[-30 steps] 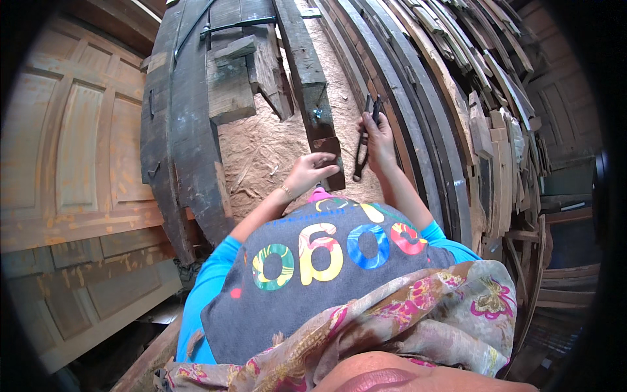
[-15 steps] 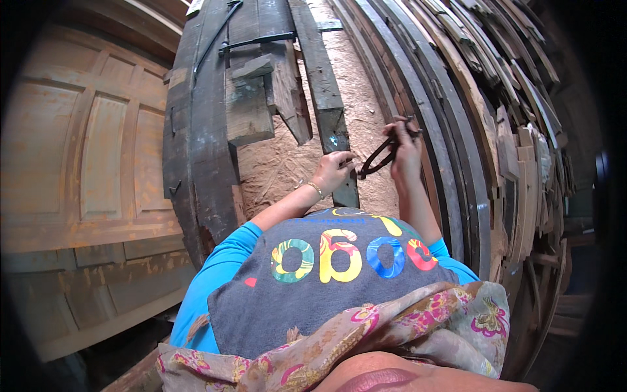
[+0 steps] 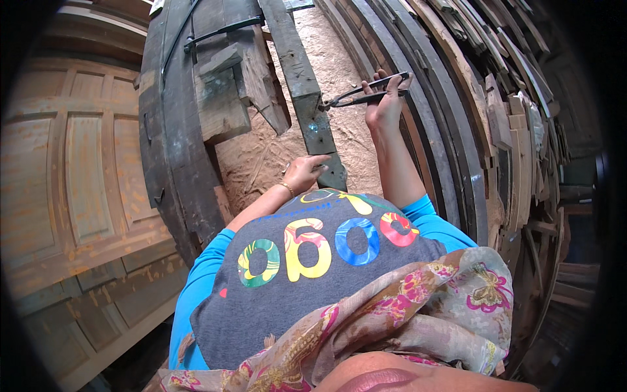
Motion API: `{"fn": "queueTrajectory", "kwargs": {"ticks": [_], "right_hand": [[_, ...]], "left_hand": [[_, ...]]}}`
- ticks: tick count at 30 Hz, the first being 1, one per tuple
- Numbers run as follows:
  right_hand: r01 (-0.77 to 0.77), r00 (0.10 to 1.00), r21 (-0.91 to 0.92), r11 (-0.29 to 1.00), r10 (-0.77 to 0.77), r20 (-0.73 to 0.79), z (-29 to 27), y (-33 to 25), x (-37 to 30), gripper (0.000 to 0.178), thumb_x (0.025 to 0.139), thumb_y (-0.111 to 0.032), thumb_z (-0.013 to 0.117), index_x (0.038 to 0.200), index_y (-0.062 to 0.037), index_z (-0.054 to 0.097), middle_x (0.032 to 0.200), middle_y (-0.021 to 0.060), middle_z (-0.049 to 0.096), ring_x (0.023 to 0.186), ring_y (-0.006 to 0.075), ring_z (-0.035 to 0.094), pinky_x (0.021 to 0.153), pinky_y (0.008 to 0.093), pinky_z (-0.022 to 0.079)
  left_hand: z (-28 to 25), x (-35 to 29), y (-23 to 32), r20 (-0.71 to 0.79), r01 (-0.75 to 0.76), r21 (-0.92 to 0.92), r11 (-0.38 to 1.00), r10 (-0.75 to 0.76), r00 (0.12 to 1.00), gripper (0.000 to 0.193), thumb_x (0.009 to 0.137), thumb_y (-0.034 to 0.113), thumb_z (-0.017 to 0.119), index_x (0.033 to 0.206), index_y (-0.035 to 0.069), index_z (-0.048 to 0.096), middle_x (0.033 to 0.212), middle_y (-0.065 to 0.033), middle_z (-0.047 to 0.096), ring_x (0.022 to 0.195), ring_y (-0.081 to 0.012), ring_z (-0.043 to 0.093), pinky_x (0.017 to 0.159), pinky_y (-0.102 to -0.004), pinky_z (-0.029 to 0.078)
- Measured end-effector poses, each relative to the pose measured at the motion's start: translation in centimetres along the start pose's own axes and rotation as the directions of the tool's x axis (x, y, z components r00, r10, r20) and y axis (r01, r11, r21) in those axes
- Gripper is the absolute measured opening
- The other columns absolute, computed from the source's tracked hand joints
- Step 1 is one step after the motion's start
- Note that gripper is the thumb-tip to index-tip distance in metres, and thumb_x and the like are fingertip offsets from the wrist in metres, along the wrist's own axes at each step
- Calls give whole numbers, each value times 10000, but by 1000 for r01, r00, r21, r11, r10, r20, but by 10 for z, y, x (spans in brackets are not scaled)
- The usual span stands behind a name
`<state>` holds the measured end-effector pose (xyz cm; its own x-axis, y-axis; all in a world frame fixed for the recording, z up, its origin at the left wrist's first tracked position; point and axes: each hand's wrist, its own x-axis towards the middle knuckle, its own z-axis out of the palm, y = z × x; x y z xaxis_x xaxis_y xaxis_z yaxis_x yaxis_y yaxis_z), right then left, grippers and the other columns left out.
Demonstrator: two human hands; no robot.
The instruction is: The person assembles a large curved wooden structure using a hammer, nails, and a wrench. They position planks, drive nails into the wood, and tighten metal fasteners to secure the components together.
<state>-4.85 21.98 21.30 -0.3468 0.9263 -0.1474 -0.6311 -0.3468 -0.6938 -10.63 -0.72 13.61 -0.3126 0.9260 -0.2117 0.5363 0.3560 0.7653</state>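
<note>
A weathered grey timber beam (image 3: 312, 134) lies lengthwise in front of me, its near end close to my shirt. My right hand (image 3: 385, 108) grips dark metal pincers (image 3: 353, 98) by their two long handles, which are spread apart. The pincers' jaws meet the right edge of the beam's top; whether they bite on a nail is too small to tell. Nearer me, my left hand (image 3: 305, 173) rests at the beam's left edge, fingers stretched across the wood with nothing visible in them.
Left of the beam lie a notched wood block (image 3: 224, 108), wide dark planks (image 3: 173, 130) and a black metal bar (image 3: 225, 31). Sawdust (image 3: 251, 153) covers the ground between. Long boards (image 3: 418, 111) are stacked on the right. Panelled wooden doors (image 3: 85, 163) stand at far left.
My right hand has moved farther up the beam, bringing the pincers' jaws onto its edge with the handles spread. My left hand's fingers have loosened from a pinch. The view has shifted slightly.
</note>
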Motion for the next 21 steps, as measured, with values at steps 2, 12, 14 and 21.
{"fn": "queueTrajectory", "kwargs": {"ticks": [2,12,14,21], "right_hand": [[8,1000,-18,1000,-9,-13,2,-3,8,652,941,-363,476,1438,-357,55,1166,54,482,1065,186,452,898,490,394],[-34,998,-63,997,31,-46,14,9,22,628,922,-412,492,1411,-384,100,1083,47,524,997,178,487,881,530,391],[-57,994,-36,998,54,-100,18,12,25,548,913,-431,500,1375,-341,218,1042,38,532,969,174,488,886,527,387],[-149,941,32,988,152,-301,9,21,73,319,929,-385,519,942,-73,449,799,28,465,764,184,484,801,395,421]], "left_hand": [[-1,1,12,22,18,5,1000,-18,1000,306,858,235,602,1135,107,625,1024,-189,646,935,-319,637,809,-383,496],[-4,2,7,17,27,-35,999,-26,1000,305,861,241,595,1138,117,627,1002,-179,655,920,-307,645,803,-372,500],[-4,2,4,17,20,-2,1000,-20,1000,302,864,232,592,1140,114,627,997,-179,656,913,-305,647,796,-369,502],[-23,38,-20,-534,-109,-185,977,-7,845,251,892,252,541,1043,82,649,960,-182,654,862,-304,643,745,-392,506]]}}
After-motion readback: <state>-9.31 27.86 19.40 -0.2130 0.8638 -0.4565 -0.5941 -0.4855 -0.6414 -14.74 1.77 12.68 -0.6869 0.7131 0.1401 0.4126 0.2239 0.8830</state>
